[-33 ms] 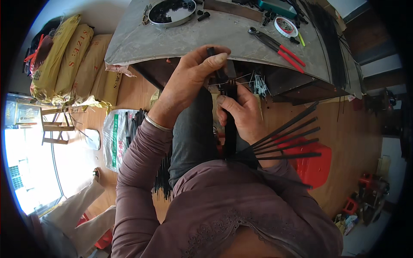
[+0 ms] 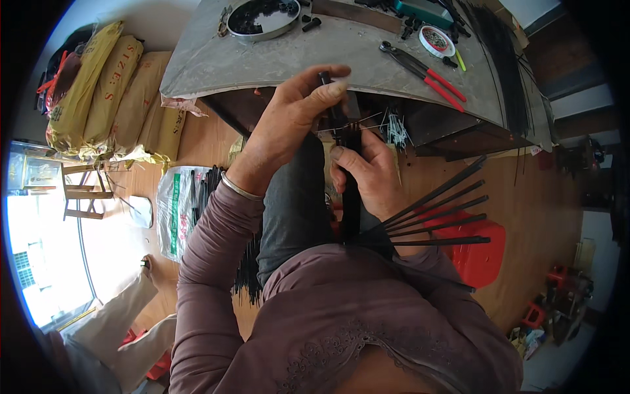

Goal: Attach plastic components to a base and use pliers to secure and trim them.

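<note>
Near the upper centre of my feed, the left hand (image 2: 303,104) pinches a short black rod (image 2: 325,78); the right hand (image 2: 373,169) grips a long black bundle (image 2: 352,148) below it. If either grip slackens, I judge the thin metal wire (image 2: 369,117) could slip. Upper frame, worktop (image 2: 341,56): a round silver metal pan (image 2: 264,37) holds small black pieces (image 2: 248,28); a round white dish (image 2: 438,55) holds tiny bits (image 2: 434,40).

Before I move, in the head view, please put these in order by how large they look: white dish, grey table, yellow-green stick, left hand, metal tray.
Largest to smallest, as they look:
1. grey table
2. left hand
3. metal tray
4. white dish
5. yellow-green stick
True sizes are unsure, because nearness to the camera differs.
</note>
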`<state>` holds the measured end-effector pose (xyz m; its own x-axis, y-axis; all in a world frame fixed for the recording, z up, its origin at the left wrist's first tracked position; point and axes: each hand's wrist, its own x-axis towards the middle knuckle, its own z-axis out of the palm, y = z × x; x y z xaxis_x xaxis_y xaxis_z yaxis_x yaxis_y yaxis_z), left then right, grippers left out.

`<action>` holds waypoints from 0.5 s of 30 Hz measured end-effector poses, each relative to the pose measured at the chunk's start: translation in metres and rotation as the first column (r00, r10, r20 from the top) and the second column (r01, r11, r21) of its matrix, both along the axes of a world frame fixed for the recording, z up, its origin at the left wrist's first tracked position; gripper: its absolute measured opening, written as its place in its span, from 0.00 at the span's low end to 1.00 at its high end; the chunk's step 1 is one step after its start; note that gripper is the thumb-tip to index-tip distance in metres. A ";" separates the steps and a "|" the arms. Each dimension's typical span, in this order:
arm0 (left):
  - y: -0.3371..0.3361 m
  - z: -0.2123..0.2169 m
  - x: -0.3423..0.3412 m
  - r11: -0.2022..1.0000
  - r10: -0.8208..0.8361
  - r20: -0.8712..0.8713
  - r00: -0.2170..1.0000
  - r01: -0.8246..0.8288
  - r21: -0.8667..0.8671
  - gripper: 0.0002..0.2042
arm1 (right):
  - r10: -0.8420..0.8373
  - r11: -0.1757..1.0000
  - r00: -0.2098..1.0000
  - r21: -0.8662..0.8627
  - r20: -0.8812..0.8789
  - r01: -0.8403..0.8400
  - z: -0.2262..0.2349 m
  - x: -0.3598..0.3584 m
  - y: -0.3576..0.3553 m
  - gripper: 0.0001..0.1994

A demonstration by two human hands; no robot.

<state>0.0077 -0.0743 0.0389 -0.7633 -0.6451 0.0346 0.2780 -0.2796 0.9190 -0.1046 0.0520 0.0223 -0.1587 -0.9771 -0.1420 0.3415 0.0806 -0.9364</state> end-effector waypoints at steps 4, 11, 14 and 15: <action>0.007 0.009 -0.001 0.999 0.008 -0.012 1.000 -0.009 -0.039 0.25 | 0.000 1.000 1.000 -0.009 0.025 0.001 -0.002 0.000 0.002 0.09; 0.010 0.009 -0.001 0.938 0.114 0.123 0.986 -0.066 -0.340 0.27 | -0.008 1.000 1.000 -0.023 0.018 0.008 -0.003 0.001 0.002 0.07; 0.006 0.004 0.002 0.990 0.033 0.016 0.999 -0.031 -0.135 0.28 | 0.004 1.000 0.999 -0.026 0.035 -0.003 -0.005 -0.001 0.002 0.10; 0.006 0.004 0.001 0.994 0.032 -0.024 0.999 -0.035 -0.100 0.29 | 0.007 1.000 0.999 -0.024 0.035 -0.006 -0.006 -0.002 0.002 0.10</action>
<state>0.0090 -0.0684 0.0427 -0.7397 -0.6626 0.1178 0.3068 -0.1762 0.9353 -0.1061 0.0541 0.0163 -0.1477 -0.9813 -0.1235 0.3735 0.0603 -0.9257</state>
